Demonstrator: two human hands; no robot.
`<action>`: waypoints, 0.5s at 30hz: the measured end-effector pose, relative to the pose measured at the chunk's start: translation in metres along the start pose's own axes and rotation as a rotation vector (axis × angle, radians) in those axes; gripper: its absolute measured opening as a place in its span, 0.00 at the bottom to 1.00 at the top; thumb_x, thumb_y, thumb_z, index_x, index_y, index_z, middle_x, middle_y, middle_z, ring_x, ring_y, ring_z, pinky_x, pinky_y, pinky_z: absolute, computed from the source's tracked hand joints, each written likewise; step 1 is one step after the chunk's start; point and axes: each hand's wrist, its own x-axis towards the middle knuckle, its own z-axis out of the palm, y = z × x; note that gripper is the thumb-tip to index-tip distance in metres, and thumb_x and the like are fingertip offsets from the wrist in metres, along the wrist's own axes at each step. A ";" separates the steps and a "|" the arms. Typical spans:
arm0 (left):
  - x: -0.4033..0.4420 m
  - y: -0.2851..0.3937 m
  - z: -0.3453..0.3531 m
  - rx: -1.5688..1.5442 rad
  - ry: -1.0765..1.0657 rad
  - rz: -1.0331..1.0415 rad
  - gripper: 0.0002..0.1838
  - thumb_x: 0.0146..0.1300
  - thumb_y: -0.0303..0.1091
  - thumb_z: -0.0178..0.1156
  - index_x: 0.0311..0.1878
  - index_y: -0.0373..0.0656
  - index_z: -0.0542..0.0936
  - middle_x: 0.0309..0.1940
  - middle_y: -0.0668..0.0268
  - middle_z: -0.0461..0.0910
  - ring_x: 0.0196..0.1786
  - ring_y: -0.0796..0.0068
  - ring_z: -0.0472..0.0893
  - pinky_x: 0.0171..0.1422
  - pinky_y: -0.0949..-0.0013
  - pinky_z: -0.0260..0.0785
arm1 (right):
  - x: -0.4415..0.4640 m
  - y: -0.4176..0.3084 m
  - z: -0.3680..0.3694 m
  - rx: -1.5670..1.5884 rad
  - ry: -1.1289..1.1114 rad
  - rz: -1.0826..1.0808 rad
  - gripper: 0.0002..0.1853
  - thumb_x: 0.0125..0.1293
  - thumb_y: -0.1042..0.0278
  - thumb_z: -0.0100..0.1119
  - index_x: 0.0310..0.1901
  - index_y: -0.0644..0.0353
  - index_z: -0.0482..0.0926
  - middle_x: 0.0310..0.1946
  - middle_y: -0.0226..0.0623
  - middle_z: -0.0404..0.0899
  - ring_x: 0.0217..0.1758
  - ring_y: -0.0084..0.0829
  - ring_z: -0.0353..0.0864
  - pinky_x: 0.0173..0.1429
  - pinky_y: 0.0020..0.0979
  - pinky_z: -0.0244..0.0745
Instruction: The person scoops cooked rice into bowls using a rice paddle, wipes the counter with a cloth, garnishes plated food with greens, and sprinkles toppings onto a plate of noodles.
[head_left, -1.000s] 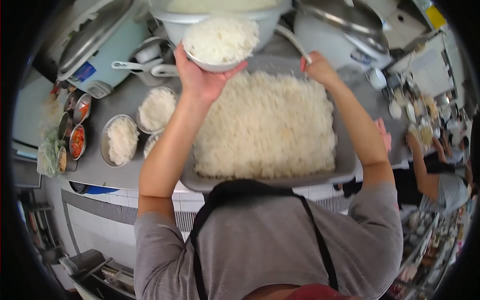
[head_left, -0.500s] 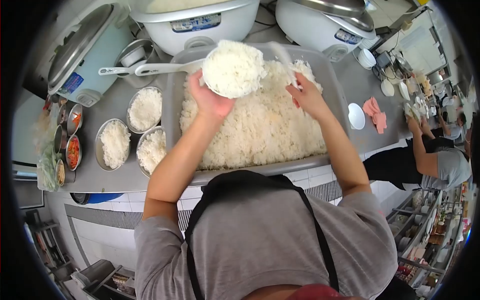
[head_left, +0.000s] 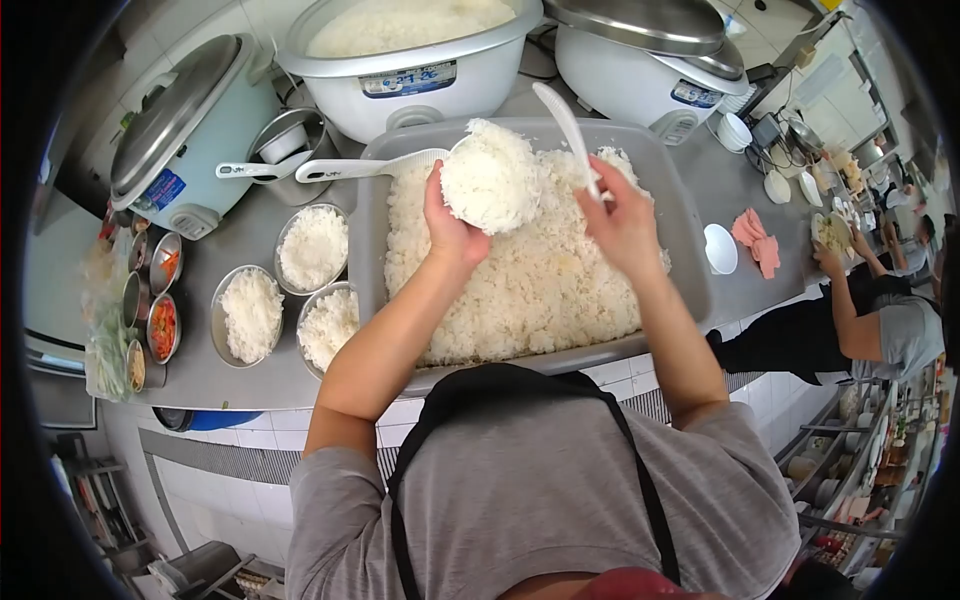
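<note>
A bowl heaped with rice [head_left: 491,178] rests in my left hand [head_left: 452,228], over the left part of a grey tub [head_left: 690,235]. Loose rice [head_left: 540,290] fills much of that tub. My right hand [head_left: 622,215] grips a white rice paddle [head_left: 566,122], its blade pointing up, just right of the bowl. Another white paddle [head_left: 350,168] lies across the tub's left rim. Left of the tub stand three metal bowls of rice, one [head_left: 312,248] at the back, one [head_left: 250,314] at the left and one [head_left: 330,325] against the tub.
Behind the tub are an open rice cooker [head_left: 430,80] and a lidded one [head_left: 625,70]; another [head_left: 190,130] stands left. Small bowls of chopped food [head_left: 163,326] line the left. A white bowl [head_left: 719,249] and pink cloth [head_left: 756,243] lie right. A co-worker [head_left: 870,320] stands at far right.
My left hand has brought the rice bowl down from the cooker to over the tub. My right hand has moved closer to it with the paddle. The view has shifted too.
</note>
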 end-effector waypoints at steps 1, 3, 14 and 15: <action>0.001 0.000 -0.002 0.000 -0.005 -0.009 0.28 0.61 0.54 0.37 0.56 0.44 0.67 0.55 0.62 0.68 0.58 0.61 0.67 0.62 0.56 0.58 | 0.013 0.009 -0.004 -0.003 0.009 0.005 0.23 0.58 0.72 0.54 0.58 0.57 0.66 0.36 0.38 0.77 0.26 0.24 0.76 0.31 0.26 0.73; 0.003 0.001 -0.010 -0.056 -0.149 -0.118 0.28 0.60 0.53 0.38 0.56 0.44 0.67 0.55 0.61 0.69 0.58 0.60 0.68 0.62 0.55 0.58 | 0.032 0.025 -0.003 0.197 -0.161 0.018 0.24 0.57 0.70 0.55 0.57 0.54 0.67 0.25 0.34 0.76 0.19 0.16 0.70 0.23 0.18 0.67; 0.006 0.011 -0.009 -0.003 -0.147 -0.241 0.29 0.59 0.54 0.43 0.55 0.42 0.68 0.53 0.59 0.70 0.55 0.59 0.70 0.59 0.55 0.62 | 0.015 0.004 -0.036 0.144 -0.315 -0.077 0.25 0.59 0.75 0.52 0.59 0.47 0.66 0.25 0.34 0.72 0.21 0.23 0.68 0.27 0.25 0.66; 0.003 0.012 -0.008 -0.014 -0.164 -0.280 0.28 0.60 0.54 0.43 0.56 0.42 0.67 0.54 0.58 0.69 0.55 0.58 0.70 0.59 0.53 0.61 | 0.011 0.008 -0.034 0.146 -0.309 -0.071 0.25 0.59 0.75 0.52 0.59 0.47 0.66 0.25 0.34 0.72 0.21 0.23 0.68 0.27 0.25 0.66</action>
